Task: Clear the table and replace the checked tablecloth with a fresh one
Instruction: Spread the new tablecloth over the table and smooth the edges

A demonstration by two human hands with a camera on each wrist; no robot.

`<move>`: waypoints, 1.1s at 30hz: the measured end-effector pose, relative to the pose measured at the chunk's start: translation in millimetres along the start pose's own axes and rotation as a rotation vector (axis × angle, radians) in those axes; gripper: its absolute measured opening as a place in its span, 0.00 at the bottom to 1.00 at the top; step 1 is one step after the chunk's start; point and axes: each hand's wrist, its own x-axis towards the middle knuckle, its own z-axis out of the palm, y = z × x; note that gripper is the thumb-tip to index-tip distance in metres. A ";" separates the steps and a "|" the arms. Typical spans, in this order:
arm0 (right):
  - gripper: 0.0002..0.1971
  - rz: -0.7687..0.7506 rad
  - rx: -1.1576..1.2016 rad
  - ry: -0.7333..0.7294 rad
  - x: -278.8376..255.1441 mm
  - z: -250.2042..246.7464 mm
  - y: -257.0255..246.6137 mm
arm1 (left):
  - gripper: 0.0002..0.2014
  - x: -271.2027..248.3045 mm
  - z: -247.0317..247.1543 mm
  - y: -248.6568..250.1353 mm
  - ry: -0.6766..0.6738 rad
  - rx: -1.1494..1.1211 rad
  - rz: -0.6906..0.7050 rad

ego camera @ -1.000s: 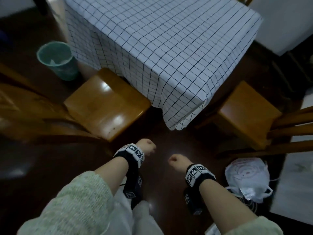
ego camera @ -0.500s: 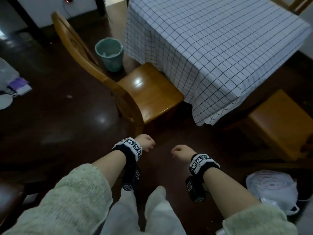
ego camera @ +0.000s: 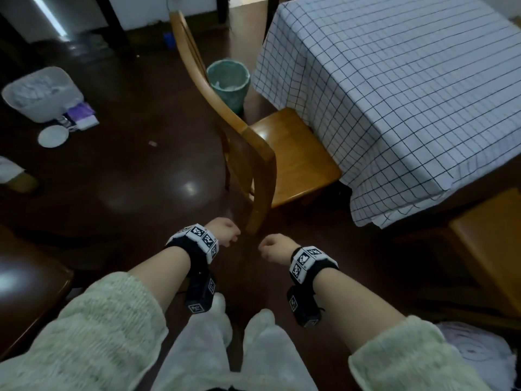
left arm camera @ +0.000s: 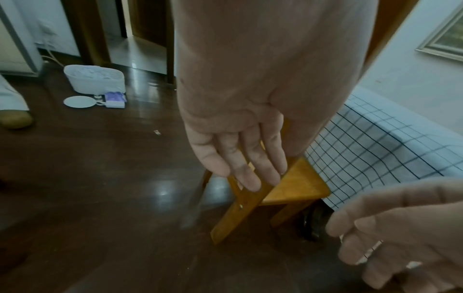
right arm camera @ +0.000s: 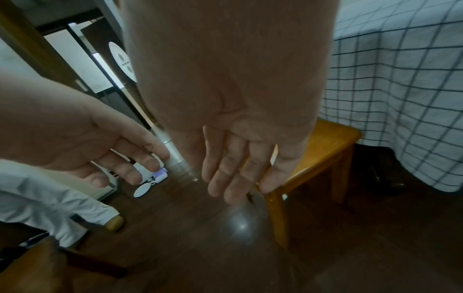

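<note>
standing off from the table, the left hand [ego camera: 225, 231] and right hand [ego camera: 275, 246] hung loose and empty, while the checked tablecloth [ego camera: 408, 88] lay spread, bare on top, not yet swapped.

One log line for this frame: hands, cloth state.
left hand: open, empty | right hand: open, empty | checked tablecloth: on table, untouched

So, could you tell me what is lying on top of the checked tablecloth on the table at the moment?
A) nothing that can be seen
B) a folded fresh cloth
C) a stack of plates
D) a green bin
A: in the head view the visible top of the white tablecloth with thin dark checks is bare, while the round green waste bin stands on the dark floor beside the table.
</note>
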 end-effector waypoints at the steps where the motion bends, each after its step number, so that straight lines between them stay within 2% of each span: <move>1: 0.11 -0.005 -0.006 -0.018 4.1 2.2 -11.0 | 0.12 2.1 -8.1 -4.2 0.007 -0.012 -0.001; 7: 0.13 -0.036 -0.091 -0.090 48.7 14.8 -95.4 | 0.11 25.9 -92.0 -28.5 0.078 -0.069 -0.012; 14: 0.15 -0.061 -0.189 -0.092 132.5 29.8 -232.3 | 0.05 76.6 -237.4 -59.7 0.091 -0.165 -0.028; 20: 0.14 -0.124 -0.179 -0.115 192.5 33.9 -328.5 | 0.10 99.8 -332.9 -79.3 0.157 -0.128 -0.053; 26: 0.14 -0.131 -0.275 -0.117 255.0 8.9 -385.9 | 0.13 135.5 -395.0 -84.4 0.180 -0.197 -0.092; 33: 0.15 -0.110 -0.339 -0.083 338.4 -43.2 -450.5 | 0.12 196.1 -466.6 -56.5 0.232 -0.288 -0.134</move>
